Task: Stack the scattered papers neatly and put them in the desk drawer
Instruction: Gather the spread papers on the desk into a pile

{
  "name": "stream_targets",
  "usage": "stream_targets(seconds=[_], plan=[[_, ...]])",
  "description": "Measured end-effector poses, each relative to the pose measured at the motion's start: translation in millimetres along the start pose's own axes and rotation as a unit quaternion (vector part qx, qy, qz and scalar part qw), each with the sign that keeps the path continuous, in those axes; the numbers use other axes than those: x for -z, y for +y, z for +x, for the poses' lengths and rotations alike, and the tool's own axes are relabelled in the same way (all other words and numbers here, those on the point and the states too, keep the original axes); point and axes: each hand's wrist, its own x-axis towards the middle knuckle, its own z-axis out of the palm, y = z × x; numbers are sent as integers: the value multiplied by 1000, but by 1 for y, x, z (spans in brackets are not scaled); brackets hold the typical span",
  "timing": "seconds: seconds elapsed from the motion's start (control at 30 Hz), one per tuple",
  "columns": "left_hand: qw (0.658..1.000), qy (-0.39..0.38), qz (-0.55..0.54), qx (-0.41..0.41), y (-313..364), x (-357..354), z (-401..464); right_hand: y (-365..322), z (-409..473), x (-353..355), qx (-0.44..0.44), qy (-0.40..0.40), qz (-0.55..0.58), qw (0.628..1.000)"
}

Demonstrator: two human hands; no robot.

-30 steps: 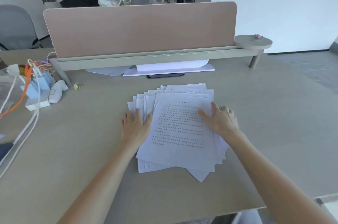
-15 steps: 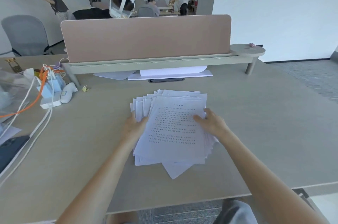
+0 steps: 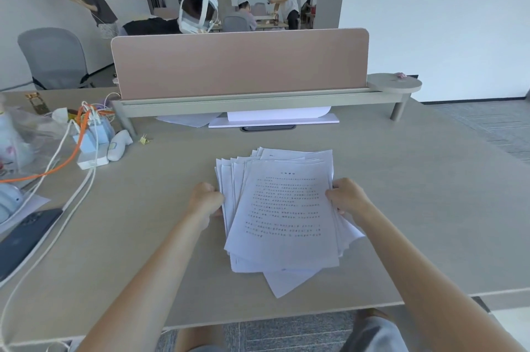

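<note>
Both hands, left hand (image 3: pixel 207 199) and right hand (image 3: pixel 348 196), pinch the fanned papers (image 3: pixel 282 208) at opposite edges; squaring them probably wants upending and tapping on the table (image 3: pixel 430 193).

The scene is evenly and brightly lit with soft daylight, only faint shadows being cast under the papers (image 3: pixel 282 208) between the hands, while straight lines are bowed toward the edges and distant figures are softened.
</note>
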Motion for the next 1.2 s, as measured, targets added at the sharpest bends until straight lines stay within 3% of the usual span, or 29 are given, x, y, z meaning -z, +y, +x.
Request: stream_targets(seconds=[0.1, 0.2, 0.3, 0.5, 0.63, 0.77, 0.87, 1.0, 1.2], plan=[[997, 8, 72, 6, 2, 3, -2, -6, -9, 2, 1, -28, 38, 999], [980, -25, 195, 7, 7, 4, -12, -5, -10, 0, 8, -40, 52, 998], [969, -53, 241, 12, 9, 4, -15, -2, -7, -3, 23, -38, 54, 998], [981, -50, 188, 14, 8, 5, -19, -2, -11, -2, 32, -38, 60, 997], [985, -56, 163, 5, 10, 3, -24, -3, -20, -6, 15, -107, 156, 982], [992, -56, 112, 1, 10, 1, -22, -3, -23, -13, 42, -63, 158, 985], [994, -40, 97, -5, 9, 4, -20, 3, -20, -17, 18, -49, 220, 974], [996, -30, 79, 5, 9, 7, -19, 6, -21, -20, -3, -50, 287, 957], [997, -50, -35, 45, 9, 6, -18, -2, -28, -22, -35, -90, 281, 955]])
